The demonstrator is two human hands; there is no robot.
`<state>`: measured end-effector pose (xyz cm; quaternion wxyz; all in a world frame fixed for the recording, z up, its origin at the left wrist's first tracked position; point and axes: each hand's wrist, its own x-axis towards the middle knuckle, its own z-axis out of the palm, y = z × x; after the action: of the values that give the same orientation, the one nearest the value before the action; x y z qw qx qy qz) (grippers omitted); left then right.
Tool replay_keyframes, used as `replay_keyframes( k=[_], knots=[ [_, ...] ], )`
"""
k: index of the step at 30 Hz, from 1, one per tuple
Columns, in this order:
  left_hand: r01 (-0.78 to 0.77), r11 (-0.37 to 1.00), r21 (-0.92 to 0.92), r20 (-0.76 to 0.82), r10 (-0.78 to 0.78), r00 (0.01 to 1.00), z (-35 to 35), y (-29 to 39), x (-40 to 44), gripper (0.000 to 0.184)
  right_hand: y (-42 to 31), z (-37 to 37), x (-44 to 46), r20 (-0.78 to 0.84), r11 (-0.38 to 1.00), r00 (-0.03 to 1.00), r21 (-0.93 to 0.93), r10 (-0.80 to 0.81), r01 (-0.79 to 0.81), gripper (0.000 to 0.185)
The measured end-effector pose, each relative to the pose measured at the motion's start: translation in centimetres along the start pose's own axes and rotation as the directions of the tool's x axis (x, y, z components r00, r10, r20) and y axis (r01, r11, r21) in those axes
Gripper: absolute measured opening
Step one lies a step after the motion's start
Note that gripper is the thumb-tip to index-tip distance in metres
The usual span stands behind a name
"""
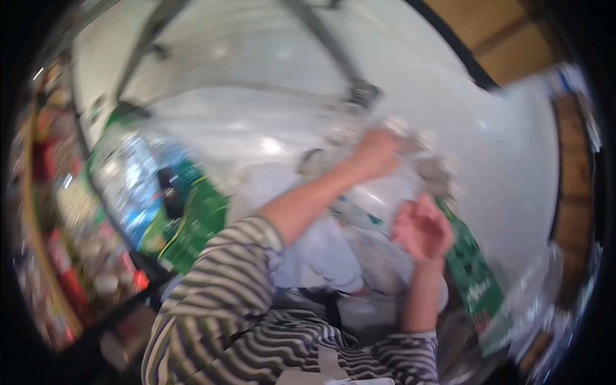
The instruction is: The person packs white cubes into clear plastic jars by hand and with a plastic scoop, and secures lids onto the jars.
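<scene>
My left hand (378, 154) reaches forward across the middle, its fingers closed beside a row of small white rounded things (426, 138). Blur hides their kind and what the fingers hold. Closer to my body, my right hand (422, 228) is turned up with the fingers loosely curled and apart, and nothing shows in the palm. Between the two hands lies a clear plastic bag (369, 208) with green printing. Just right of my right hand is a green printed package (473, 273), partly behind the wrist.
At left stands a green bag (204, 221) filled with clear and blue plastic bottles (135, 183). Beyond it, a shelf or bin (38, 224) holds colourful packaged goods. Crumpled clear plastic (526, 301) lies at lower right. Grey metal legs (327, 48) cross the white surface ahead.
</scene>
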<state>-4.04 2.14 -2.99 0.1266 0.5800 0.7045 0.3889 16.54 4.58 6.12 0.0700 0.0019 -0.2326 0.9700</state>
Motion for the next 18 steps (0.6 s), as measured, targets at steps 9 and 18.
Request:
replay_keyframes(
  k=[9,18],
  knots=[
    [-0.154,0.988,-0.024,-0.103,0.151,0.983,-1.5,0.2,0.8,0.041,7.4,19.6,5.4,0.209,0.860,0.967,0.511,-0.149,0.023,0.058],
    [-0.065,0.998,-0.028,-0.087,0.062,0.994,-2.0,0.7,0.7,0.042,8.8,19.7,5.6,0.141,0.920,0.982,0.385,-0.129,0.066,0.067]
  ],
)
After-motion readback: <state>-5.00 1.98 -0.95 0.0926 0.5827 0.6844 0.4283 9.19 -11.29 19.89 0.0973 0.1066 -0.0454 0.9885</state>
